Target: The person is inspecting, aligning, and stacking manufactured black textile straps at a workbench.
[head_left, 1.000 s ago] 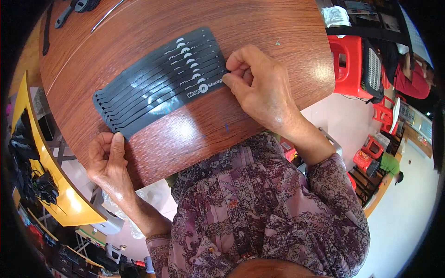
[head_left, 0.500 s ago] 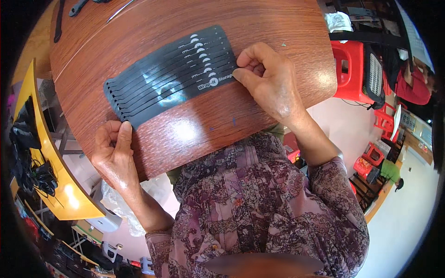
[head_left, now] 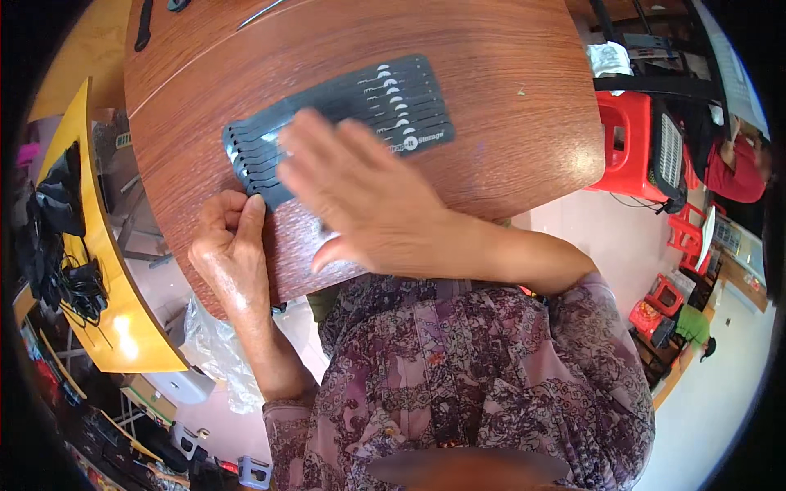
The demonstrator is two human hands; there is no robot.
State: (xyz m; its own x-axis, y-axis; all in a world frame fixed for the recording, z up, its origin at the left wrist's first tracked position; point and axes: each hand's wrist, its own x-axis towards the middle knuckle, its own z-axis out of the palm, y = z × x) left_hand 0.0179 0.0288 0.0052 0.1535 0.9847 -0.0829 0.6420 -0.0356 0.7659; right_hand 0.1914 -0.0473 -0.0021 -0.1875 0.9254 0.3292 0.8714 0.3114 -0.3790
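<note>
Head: straps (head_left: 340,100) well inside table (head_left: 524,155) edges

The person's left hand (head_left: 233,241) pinched the near left corner of a dark strip-cut sheet (head_left: 348,100) lying on the brown tabletop (head_left: 508,143). The right hand (head_left: 368,196), blurred, fingers extended, was over the sheet; I couldn't tell whether it touched. A red stool (head_left: 630,143) stood just beside the tabletop, to the right.

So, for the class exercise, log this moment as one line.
Left hand: pinching corner of black straps | right hand: open, blurred, over straps, contact unclear | straps: on brown table
</note>
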